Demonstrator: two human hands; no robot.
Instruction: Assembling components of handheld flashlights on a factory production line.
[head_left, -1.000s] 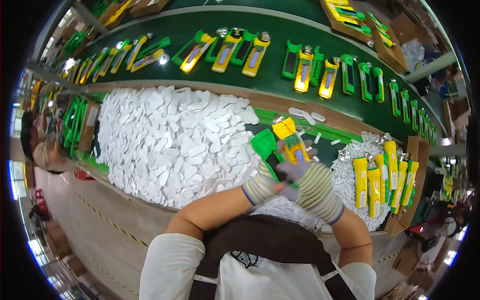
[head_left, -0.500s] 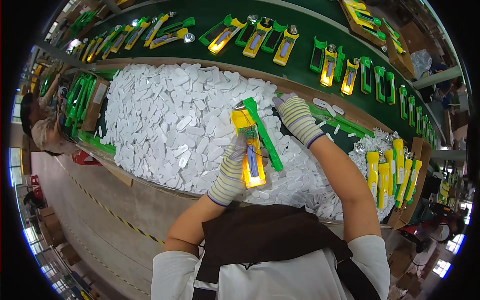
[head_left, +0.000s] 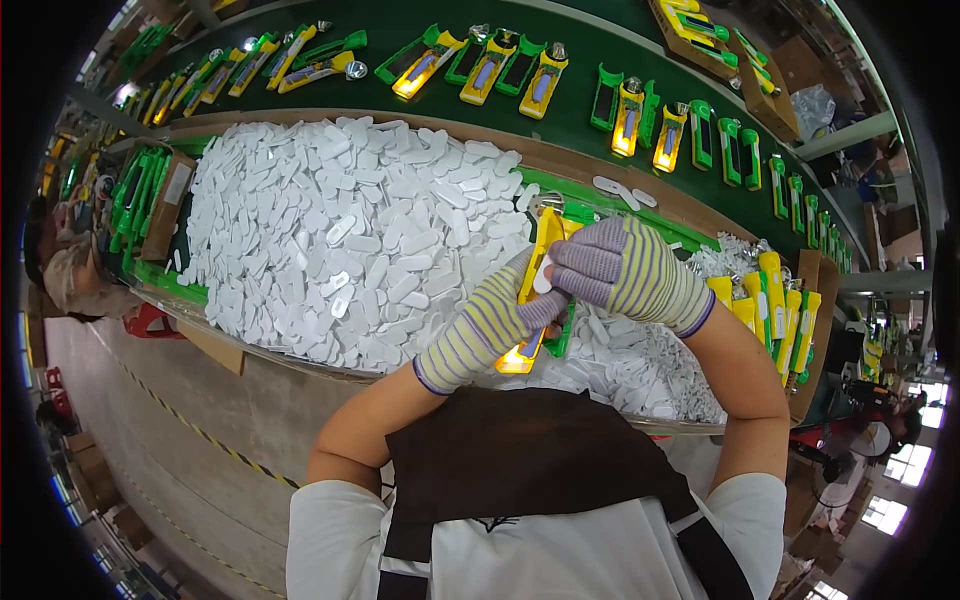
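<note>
Two gloved grips meet at one yellow flashlight housing (head_left: 544, 238). The left grip (head_left: 490, 318) pinches the housing along its body, thumb across the front. The right grip (head_left: 600, 262) has its fingers pressed together, the tips pinching a white oval piece (head_left: 542, 276) at the housing's face; its thumb cannot be made out. The housing is held tilted, silver lamp head (head_left: 547, 202) toward the far side, lower end glowing. A green case half (head_left: 562, 335) shows just beside it, partly hidden by the hands.

Left of the grips lies a broad heap of white oval pieces (head_left: 320, 250). To the right, near the right forearm, is a heap of smaller white pieces (head_left: 672, 385), with several yellow flashlights (head_left: 770, 290) lying beside a cardboard wall (head_left: 812, 335). A few loose white ovals (head_left: 626, 192) rest at the far edge, near the right grip.

Beyond, a green table (head_left: 580, 58) carries a row of opened yellow housings (head_left: 487, 75), some lit, with green cases (head_left: 702, 135) toward the right. At far left stands a carton of green parts (head_left: 135, 205); another person (head_left: 72, 275) is beside it.
</note>
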